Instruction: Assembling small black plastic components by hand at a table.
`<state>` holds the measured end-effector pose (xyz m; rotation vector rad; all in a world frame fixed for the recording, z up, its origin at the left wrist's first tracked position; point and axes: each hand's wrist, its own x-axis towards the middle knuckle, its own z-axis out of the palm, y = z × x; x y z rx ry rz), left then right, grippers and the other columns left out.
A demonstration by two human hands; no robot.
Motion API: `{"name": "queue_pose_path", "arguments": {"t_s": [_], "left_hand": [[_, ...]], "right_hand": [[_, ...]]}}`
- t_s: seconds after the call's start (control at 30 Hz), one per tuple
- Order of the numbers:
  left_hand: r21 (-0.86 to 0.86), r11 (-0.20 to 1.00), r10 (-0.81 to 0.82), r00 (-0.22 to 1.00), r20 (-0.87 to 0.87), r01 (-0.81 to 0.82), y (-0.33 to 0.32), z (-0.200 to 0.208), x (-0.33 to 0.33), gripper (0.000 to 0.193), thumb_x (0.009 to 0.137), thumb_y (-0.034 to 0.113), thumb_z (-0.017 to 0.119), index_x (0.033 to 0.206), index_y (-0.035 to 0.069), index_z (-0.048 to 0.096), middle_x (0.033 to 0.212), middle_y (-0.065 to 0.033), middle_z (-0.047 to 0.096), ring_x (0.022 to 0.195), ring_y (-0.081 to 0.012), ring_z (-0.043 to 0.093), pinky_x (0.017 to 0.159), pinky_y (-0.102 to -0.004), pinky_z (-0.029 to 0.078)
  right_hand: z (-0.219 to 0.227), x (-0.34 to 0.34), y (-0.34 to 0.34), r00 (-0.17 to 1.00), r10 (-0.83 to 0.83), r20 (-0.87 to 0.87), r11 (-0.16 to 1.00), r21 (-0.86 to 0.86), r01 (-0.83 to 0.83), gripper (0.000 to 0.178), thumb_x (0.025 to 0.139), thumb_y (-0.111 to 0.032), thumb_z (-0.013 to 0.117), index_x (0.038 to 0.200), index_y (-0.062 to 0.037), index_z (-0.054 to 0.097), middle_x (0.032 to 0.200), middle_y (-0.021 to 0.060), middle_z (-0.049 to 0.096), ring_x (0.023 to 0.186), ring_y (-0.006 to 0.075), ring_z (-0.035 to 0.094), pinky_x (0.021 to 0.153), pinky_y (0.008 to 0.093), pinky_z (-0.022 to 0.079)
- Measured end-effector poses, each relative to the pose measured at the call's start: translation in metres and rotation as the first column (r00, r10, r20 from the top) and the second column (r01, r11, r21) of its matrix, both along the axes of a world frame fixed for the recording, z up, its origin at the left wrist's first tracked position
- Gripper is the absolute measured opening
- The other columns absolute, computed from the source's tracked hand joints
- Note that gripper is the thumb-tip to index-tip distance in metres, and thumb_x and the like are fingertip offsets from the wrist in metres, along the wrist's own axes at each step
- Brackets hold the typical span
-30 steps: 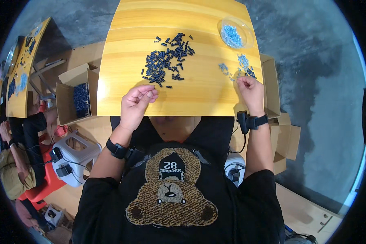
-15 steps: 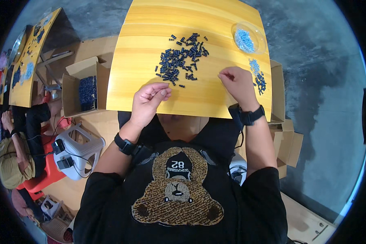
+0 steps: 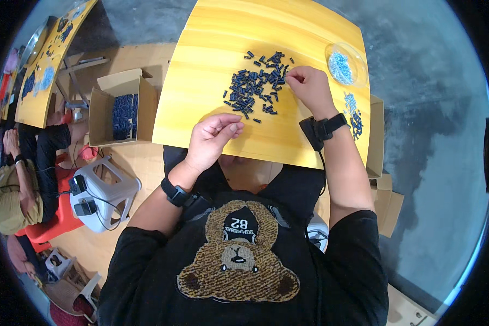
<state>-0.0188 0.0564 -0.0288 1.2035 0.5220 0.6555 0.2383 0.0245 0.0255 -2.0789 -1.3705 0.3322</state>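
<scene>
Black pieces [image 3: 280,81] indistinct by right hand [image 3: 311,88]

The yellow wood-grain table [image 3: 201,70] bears a loose heap of small black pieces [image 3: 246,87] around its middle — plus a clear round dish [image 3: 359,61] between two and three o'clock, pale-blue pieces [image 3: 350,101] just past three, and a dark cluster [image 3: 356,124] near four.

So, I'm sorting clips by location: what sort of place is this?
Probably a workshop: small black parts on a yellow table, a cardboard box of dark pieces, and another parts-strewn table.
</scene>
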Motion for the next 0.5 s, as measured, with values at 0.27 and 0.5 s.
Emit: {"name": "queue_pose_path", "arguments": {"t_s": [0.27,0.5], "left_hand": [[-0.01,1.0,-0.02,1.0,-0.019,0.019,0.001,0.001,0.0,0.018,0.089,0.002,0.051,0.106,0.0,0.057,0.093,-0.0083,0.064,0.084,-0.0123,0.06,0.076,-0.0249,0.049],[-0.052,0.998,-0.034,0.999,-0.017,0.033,0.001,0.002,0.0,0.019,0.089,0.002,0.05,0.107,0.0,0.056,0.094,-0.0089,0.064,0.086,-0.0135,0.061,0.077,-0.0255,0.049]], "right_hand": [[-0.007,-0.002,0.024,0.992,0.072,0.104,0.997,-0.018,-0.071,0.013,0.072,-0.016,0.059,0.079,-0.0065,0.066,0.075,0.0123,0.064,0.071,0.0286,0.061,0.064,0.0356,0.049],[-0.014,0.001,0.033,0.967,0.11,0.23,0.992,-0.092,-0.091,0.013,0.073,-0.014,0.058,0.078,-0.0068,0.066,0.078,0.0126,0.063,0.075,0.0297,0.06,0.067,0.0385,0.049]]}}
